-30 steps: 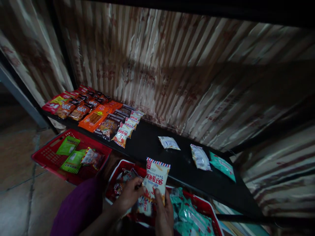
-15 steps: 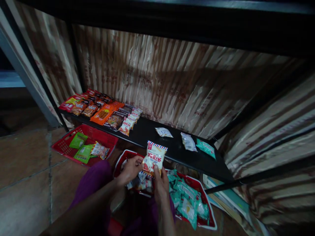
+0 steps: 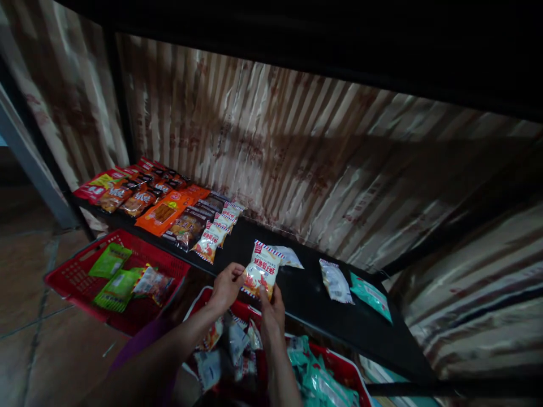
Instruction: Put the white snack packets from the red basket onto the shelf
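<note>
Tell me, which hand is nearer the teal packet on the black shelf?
Right. The right hand, left of the teal packet, holds the white snack packet at its lower right; the left hand, farther left, grips its left edge.

That held packet [image 3: 262, 267] is cream, edged with red, white and blue stripes. The left basket [image 3: 70, 282] is red.

There are two hands [image 3: 227, 289], one held snack bag [image 3: 261, 271], three red baskets [image 3: 85, 280], two white bags [image 3: 337, 281] and one teal bag [image 3: 370, 297] on the right of the shelf [image 3: 305, 297], and at least two green bags [image 3: 111, 260].
</note>
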{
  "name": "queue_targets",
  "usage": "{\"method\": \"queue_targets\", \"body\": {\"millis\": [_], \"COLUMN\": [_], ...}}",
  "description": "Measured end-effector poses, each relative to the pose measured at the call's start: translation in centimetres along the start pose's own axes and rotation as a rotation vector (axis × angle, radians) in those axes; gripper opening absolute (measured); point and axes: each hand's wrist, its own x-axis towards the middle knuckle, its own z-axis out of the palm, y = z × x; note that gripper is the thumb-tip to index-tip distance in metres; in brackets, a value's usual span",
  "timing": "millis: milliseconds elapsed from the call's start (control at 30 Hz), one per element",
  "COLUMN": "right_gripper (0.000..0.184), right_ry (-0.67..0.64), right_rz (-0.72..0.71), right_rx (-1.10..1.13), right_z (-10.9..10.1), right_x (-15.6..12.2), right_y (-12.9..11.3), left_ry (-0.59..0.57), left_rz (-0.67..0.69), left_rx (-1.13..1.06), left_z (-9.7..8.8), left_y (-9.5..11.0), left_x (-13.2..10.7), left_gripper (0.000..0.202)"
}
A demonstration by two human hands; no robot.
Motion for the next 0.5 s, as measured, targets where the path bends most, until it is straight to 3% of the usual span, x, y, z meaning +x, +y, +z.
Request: {"method": "queue_targets", "body": {"millis": [267, 500], "right_gripper": [0.056, 0.042], "right_ry": [0.006, 0.006], "right_rz": [-0.055, -0.028], "right_rx": [0.017, 0.004], "right_z": [5.6, 8.4], "right_x": [11.7, 19.5], "right_y": [-0.3, 1.3], "left_ry": [0.066, 0.074], "left_rz": [0.039, -0.029], "left_rx": [0.318, 0.462], "left_z": [2.3, 4.8], "left_y": [1.1, 1.1], "left_x": [9.9, 15.6], "left_gripper": [0.026, 0.037]}}
